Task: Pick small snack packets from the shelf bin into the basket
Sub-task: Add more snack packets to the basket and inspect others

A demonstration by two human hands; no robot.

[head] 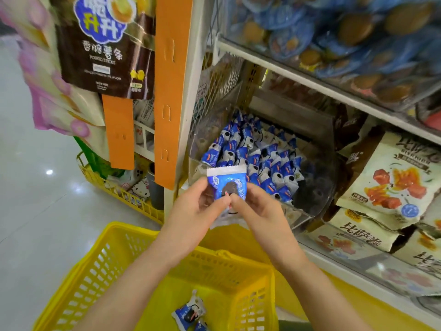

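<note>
Plainly the whole business sits in front of the shelf unit (310,75), and below it, nearer the person, stands the yellow basket (119,232), open side up, its far rim just under the two forearms. Above that, at the left end of the lower shelf, is the clear shelf bin (317,187), its left and middle parts packed with blue packets (262,161) standing on end, its right front corner bare. Both arms reach forward over the basket. The left hand (193,209) and the right hand (257,211) meet between the bin's front wall and the basket's far rim, and both pinch one snack packet (226,182): the left takes its left edge, the right its lower right corner. Neither hand is free, and they are about equally near to it. The packet stands upright between them, its long axis running up and down, its white crimped seal uppermost and level with the bin's front edge, its lower end hidden behind the fingertips. It is out of the bin and not yet in the basket. What counts, I would judge, is that the basket's open mouth lies below the packet and a little back towards the person, so the packet has to come down and back over the far rim. Two dropped packets (189,311) already lie on the basket's floor near its near edge.
</note>
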